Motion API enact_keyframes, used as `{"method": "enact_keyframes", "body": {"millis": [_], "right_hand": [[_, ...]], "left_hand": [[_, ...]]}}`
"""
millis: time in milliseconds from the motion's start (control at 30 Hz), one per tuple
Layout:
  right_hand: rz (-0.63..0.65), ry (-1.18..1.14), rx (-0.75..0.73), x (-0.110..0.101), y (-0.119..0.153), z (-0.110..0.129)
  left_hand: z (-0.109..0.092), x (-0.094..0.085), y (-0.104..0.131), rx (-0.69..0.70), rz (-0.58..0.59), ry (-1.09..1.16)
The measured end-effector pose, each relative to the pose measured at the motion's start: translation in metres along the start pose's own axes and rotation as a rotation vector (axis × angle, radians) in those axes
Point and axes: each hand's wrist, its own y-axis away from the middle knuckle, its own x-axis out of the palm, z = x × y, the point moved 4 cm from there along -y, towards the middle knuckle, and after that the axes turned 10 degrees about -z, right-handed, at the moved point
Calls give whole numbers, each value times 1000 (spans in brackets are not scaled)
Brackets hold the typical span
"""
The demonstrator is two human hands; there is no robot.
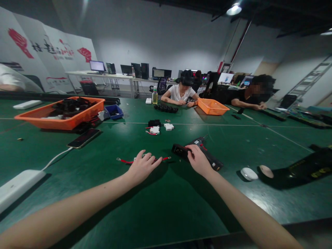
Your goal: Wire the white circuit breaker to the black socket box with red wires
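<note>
Over a short red cable (126, 161) with metal ring ends, my left hand (142, 167) spreads its fingers. A bit of white shows beneath the fingers; whether they touch it I cannot tell. My right hand (199, 160) grips a black rectangular block (178, 150) by its right end, thumb and fingers closed round it. Behind and beside that hand a dark elongated tool with red marks (214, 161) lies on the green table (155, 214). Farther off sit white connectors (155, 130) with red leads and a black piece (154, 122).
At left are an orange basket (59, 123) of dark parts, a blue bin (114, 112), a phone (84, 138) and a white power strip (20, 188). A round white case (249, 174) and black object (306, 169) lie right. Two people sit opposite near another orange basket (211, 107).
</note>
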Motion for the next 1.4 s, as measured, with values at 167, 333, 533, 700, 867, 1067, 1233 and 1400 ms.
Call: {"method": "enact_keyframes", "body": {"millis": [167,333,533,700,867,1067,1233,1400], "right_hand": [[23,9,-5,-2,-1,-2],[44,-22,-6,-2,-2,-14],[87,-59,-33,0,-4,-23],[126,-87,-49,-2,-5,-19],[174,-109,-45,-1,-4,-17],[226,-176,11,2,-3,-16],[227,-200,16,7,-2,-15],[197,-217,-8,11,-1,-12]], "left_hand": [[1,0,0,-3,5,-13],[2,2,1,15,15,-10],[2,3,2,31,8,-25],[2,3,2,25,0,-16],[3,4,2,29,-2,-21],[2,6,3,36,2,-25],[2,5,2,38,10,-27],[1,3,0,37,11,-27]]}}
